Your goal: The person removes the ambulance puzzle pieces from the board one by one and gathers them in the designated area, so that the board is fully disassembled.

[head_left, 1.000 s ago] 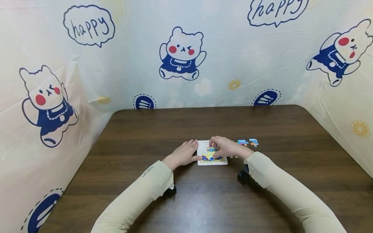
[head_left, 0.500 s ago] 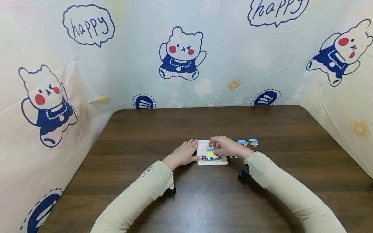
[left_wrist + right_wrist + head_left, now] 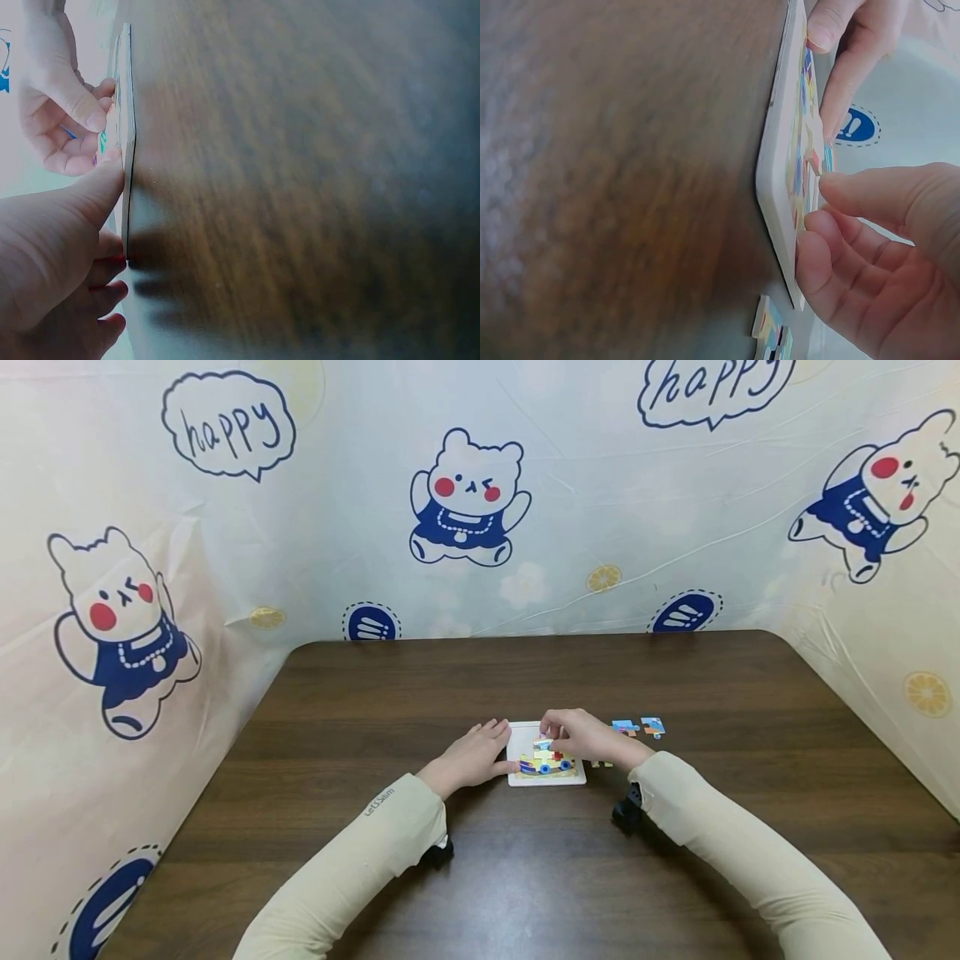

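A white puzzle tray (image 3: 524, 733) lies flat on the table, its lower part filled with a yellow vehicle picture. Along its left side rests my left hand (image 3: 472, 757), fingers extended, the thumb on the rim (image 3: 127, 157) in the left wrist view. My right hand (image 3: 585, 737) is over the tray's right half and pinches a puzzle piece (image 3: 817, 159) between thumb and fingers. That piece is tilted, low over the assembled part. In the left wrist view a green-marked bit (image 3: 103, 141) shows by the right hand's thumb; the fingers hide much of the piece.
Loose puzzle pieces lie right of the tray: a blue one (image 3: 624, 726), another blue one (image 3: 652, 727) farther right, and a yellowish one (image 3: 603, 764) partly under the right wrist. The brown table (image 3: 420, 693) ends at a printed cloth (image 3: 570, 527) behind.
The right hand shifts slightly over the tray with small finger movements, and the pinched piece turns with them. The left hand stays in place.
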`<state>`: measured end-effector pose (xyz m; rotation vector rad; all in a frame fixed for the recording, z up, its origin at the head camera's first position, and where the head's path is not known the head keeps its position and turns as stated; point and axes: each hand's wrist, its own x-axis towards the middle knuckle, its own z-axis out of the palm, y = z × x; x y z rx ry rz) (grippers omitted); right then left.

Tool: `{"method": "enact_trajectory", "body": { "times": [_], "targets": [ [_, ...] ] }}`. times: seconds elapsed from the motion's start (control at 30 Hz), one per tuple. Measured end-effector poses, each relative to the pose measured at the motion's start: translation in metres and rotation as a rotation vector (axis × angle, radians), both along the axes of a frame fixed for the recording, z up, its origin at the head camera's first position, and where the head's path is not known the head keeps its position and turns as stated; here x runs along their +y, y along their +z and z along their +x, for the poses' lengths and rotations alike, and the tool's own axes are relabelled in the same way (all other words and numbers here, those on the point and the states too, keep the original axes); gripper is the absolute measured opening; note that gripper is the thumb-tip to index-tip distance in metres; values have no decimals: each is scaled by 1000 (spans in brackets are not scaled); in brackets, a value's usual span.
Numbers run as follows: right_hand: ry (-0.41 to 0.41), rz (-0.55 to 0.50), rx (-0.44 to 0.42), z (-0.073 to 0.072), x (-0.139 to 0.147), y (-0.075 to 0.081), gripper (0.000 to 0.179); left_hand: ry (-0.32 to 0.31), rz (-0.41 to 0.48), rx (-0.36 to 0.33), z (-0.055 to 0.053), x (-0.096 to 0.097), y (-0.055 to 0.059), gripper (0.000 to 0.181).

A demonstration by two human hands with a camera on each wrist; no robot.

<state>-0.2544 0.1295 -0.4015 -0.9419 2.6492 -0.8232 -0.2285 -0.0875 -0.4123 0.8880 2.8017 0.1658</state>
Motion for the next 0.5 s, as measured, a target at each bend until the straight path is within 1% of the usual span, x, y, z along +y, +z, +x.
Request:
{"method": "enact_trajectory", "body": {
  "times": [0.33,0.5],
  "targets": [
    [-32,-9,-9,1,1,3,15,2,9,-7,-1,0,0,72],
    [-44,-9,3,-1,4,3,15,-3,9,-1,-1,0,0,72]
  ]
}}
